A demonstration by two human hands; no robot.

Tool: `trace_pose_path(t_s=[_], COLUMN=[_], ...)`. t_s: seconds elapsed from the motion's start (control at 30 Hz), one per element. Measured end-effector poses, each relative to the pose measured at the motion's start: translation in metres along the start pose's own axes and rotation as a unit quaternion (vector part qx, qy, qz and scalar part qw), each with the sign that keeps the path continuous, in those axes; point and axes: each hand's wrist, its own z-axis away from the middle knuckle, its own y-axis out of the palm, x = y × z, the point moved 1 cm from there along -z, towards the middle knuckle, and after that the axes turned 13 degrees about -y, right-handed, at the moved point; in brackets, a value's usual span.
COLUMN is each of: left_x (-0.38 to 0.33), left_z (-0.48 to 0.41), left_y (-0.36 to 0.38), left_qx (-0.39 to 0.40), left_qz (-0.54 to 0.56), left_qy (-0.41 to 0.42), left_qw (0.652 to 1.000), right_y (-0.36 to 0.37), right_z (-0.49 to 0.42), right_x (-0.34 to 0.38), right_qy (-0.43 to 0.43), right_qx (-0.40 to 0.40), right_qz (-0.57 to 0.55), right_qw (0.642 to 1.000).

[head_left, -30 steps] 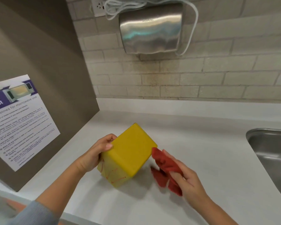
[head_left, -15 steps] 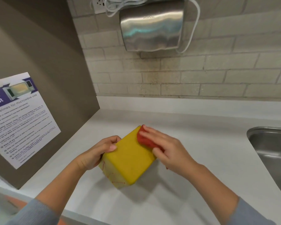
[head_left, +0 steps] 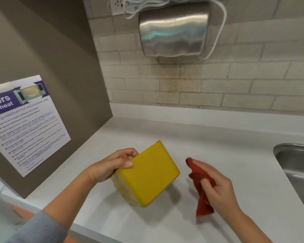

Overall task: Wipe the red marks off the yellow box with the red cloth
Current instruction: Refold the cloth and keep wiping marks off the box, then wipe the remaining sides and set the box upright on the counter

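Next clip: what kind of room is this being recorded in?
Probably a shared kitchenette or pantry in a communal building. A microwave safety notice hangs on the side panel, a steel sink is set into the white counter, and a metal hand dryer is mounted on the tiled wall.

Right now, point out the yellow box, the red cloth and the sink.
yellow box (head_left: 153, 174): head view, its broad upper face.
red cloth (head_left: 204, 206): head view, the hanging lower part.
sink (head_left: 291, 146): head view, its steel rim.

A hand dryer (head_left: 173, 30) is hanging on the tiled wall (head_left: 253, 76), a microwave notice (head_left: 25, 123) sticking to the brown panel (head_left: 51, 50), a sink (head_left: 288, 146) sitting rightward.
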Motion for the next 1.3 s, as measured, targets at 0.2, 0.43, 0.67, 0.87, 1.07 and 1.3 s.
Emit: trace_pose_path(t_s=[0.2,0.43,0.67,0.87,1.07,1.3], left_x=[-0.002,-0.001,-0.011,-0.019,-0.028,-0.021], left_z=[0.0,0.002,-0.008,-0.04,-0.07,-0.086], left_y=[0.004,0.003,0.016,0.063,0.105,0.099], left_qx=[0.006,-0.035,-0.127,-0.191,-0.212,-0.149], left_qz=[0.008,0.013,0.02,-0.129,-0.23,-0.222], left_qy=[0.002,0.004,-0.047,-0.164,-0.235,-0.227], left_qw=[1.0,0.999,0.991,0.959,0.92,0.936], right_y=[0.024,0.029,-0.014,-0.043,-0.048,-0.049], right_z=[-0.048,-0.023,0.004,0.012,0.017,0.023], right_x=[0.037,0.023,0.009,0.003,0.009,0.0], right_qy=[-0.175,0.049,0.259,0.449,0.449,0.404], right_qx=[0.144,0.064,-0.065,-0.274,-0.276,-0.278], right_qz=[0.165,-0.012,-0.108,-0.332,-0.436,-0.519], right_qw=[0.96,0.997,0.958,0.783,0.729,0.7])
